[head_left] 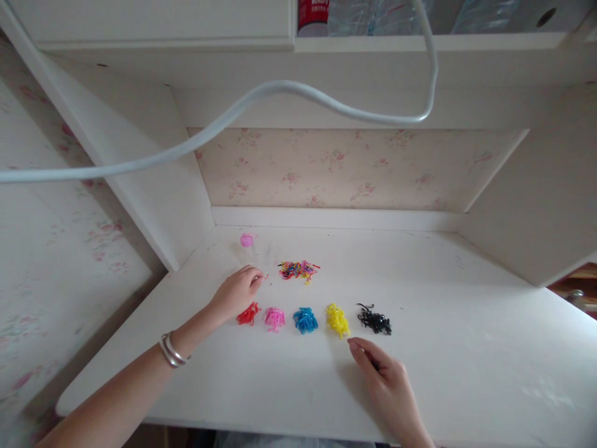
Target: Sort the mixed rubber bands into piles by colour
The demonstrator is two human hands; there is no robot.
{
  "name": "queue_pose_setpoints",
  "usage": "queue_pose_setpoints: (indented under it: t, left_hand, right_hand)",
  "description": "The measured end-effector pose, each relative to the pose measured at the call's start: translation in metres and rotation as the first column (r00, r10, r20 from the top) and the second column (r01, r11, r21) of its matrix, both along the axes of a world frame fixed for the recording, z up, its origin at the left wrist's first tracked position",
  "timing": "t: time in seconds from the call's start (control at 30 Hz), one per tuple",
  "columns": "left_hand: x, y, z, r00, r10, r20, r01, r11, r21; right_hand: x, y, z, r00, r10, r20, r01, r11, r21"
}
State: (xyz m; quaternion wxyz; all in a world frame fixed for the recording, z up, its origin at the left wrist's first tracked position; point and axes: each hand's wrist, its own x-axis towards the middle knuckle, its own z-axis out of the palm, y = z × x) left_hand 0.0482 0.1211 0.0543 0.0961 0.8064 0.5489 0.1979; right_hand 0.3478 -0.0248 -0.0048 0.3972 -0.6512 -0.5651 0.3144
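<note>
- Left hand: thumb and fingertips are pinched together on a thin reddish strand, one end of which projects to the right. The hidden part of the strand cannot be seen.
- Right hand: thumb and index fingertip are brought together, with the other fingers curled. Whether anything is held between the tips cannot be told.
- Red pile: just on the near side of the left hand; contact with the hand cannot be told.
- Mixed pile: right of the left fingertips and apart from them; contains strands of several colours.
- Yellow pile: just beyond the right fingertips, slightly to their left.
- Black pile: beyond the right hand, on the right of the yellow pile.
- Pink pile and blue pile: between the two hands, in one row with the red, yellow and black piles. The piles are set apart from one another.
- Bracelets: silver-coloured, on the left wrist, behind the grip.
- Pink round piece: beyond the left hand, flat in appearance.
- Desk: white, below both hands, supporting all the piles.
- Flowered panel: upright, beyond both hands at the back of the desk.
- White cable: crosses the view above both hands.
</note>
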Motion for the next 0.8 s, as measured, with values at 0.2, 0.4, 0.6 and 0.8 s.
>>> queue_pose_setpoints:
  t: [0.2,0.4,0.6,0.8]
  left_hand:
    - [-0.032,-0.011,-0.009,0.997,-0.071,0.037,0.074,0.995,-0.072]
    - [-0.045,-0.008,-0.017,0.989,-0.139,0.039,0.144,0.979,-0.145]
    - [-0.051,-0.005,-0.018,0.989,-0.139,0.052,0.146,0.975,-0.166]
    - [-0.063,-0.044,-0.016,0.958,0.091,0.273,-0.049,0.986,-0.157]
  right_hand:
    - [-0.003,0.002,-0.001,1.0,0.01,0.027,-0.009,1.0,-0.021]
    - [-0.006,0.004,-0.001,0.999,-0.019,0.044,0.019,1.0,0.002]
    - [-0.007,0.007,0.0,0.999,-0.021,0.028,0.021,1.0,-0.009]
    - [-0.013,0.033,0.038,0.976,0.117,0.181,-0.12,0.993,0.003]
